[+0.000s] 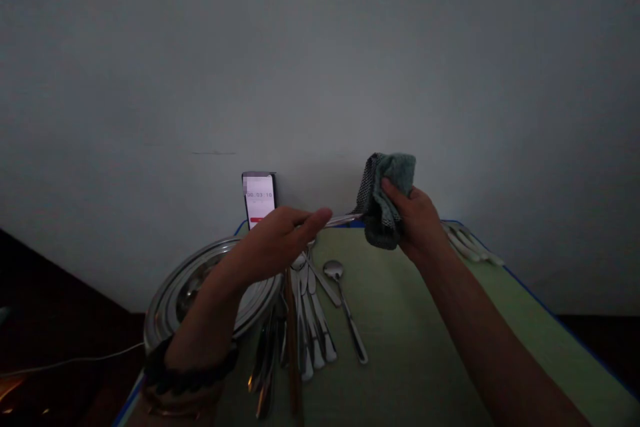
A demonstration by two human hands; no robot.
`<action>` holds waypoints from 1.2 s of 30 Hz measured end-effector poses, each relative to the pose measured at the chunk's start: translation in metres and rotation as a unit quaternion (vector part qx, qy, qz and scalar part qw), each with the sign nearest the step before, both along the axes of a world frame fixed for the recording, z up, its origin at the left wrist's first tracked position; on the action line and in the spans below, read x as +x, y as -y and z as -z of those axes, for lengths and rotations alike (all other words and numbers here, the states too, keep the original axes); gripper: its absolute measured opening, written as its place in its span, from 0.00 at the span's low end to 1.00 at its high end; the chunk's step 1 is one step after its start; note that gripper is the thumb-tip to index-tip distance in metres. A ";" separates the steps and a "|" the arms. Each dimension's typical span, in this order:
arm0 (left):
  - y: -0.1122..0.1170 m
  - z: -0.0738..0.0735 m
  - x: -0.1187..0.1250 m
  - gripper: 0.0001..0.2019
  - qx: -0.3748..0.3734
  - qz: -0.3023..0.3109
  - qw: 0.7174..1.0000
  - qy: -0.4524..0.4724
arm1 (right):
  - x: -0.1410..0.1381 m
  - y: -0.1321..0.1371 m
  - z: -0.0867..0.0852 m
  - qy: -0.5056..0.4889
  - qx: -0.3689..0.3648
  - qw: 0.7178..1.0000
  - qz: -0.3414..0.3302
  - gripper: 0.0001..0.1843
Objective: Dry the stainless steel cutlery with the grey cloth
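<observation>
My left hand is closed around one end of a thin metal utensil, held level above the table. My right hand grips a grey-green cloth that is wrapped around the utensil's other end, so that end is hidden. Both hands hover over the green table.
A row of several spoons and other cutlery lies on the table below my left hand. A round steel plate sits at the left edge. A phone with a lit screen leans on the wall. More pale cutlery lies at the far right.
</observation>
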State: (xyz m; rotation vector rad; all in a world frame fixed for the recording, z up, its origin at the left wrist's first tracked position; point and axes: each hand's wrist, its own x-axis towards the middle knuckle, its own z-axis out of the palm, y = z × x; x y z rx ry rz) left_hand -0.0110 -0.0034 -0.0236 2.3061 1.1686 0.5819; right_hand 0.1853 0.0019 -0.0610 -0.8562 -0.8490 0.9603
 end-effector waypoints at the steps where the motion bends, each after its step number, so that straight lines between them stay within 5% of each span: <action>1: 0.000 0.000 0.000 0.24 0.001 0.006 1.000 -0.001 | -0.003 -0.001 0.001 -0.024 0.000 1.000 -0.001 0.14; 4: -0.002 0.000 -0.003 0.23 0.038 0.004 0.999 -0.015 | -0.008 0.000 0.003 -0.034 -0.007 0.999 -0.022 0.13; 7: -0.008 0.003 -0.010 0.23 0.079 -0.031 0.996 -0.027 | -0.002 0.005 0.004 0.077 -0.041 0.989 -0.116 0.14; 11: -0.014 0.008 -0.019 0.22 0.080 -0.054 0.995 -0.031 | 0.013 0.016 -0.002 0.293 -0.071 0.924 -0.235 0.13; 16: -0.012 0.011 -0.018 0.21 0.049 -0.002 0.999 -0.016 | 0.017 0.021 -0.014 0.435 -0.003 0.897 -0.079 0.13; 19: -0.007 0.008 -0.011 0.20 0.009 0.051 0.999 0.006 | 0.007 0.017 -0.013 0.352 0.026 0.933 0.064 0.15; 21: -0.004 0.006 -0.006 0.20 -0.002 0.068 0.998 0.018 | -0.001 0.013 -0.010 0.239 0.046 0.966 0.084 0.16; 24: -0.004 0.003 -0.002 0.21 0.027 0.038 0.999 0.020 | -0.011 0.007 -0.002 0.104 0.069 0.992 0.012 0.16; 28: -0.009 0.003 -0.010 0.21 0.065 -0.001 0.998 -0.010 | -0.004 0.005 0.004 0.143 0.043 0.986 -0.069 0.14; 33: -0.014 0.006 -0.024 0.21 0.053 0.004 0.997 -0.049 | 0.023 0.017 -0.001 0.332 -0.054 0.900 -0.275 0.12; 36: -0.016 0.009 -0.023 0.22 0.037 0.030 0.996 -0.074 | 0.031 0.022 -0.006 0.403 -0.056 0.856 -0.318 0.12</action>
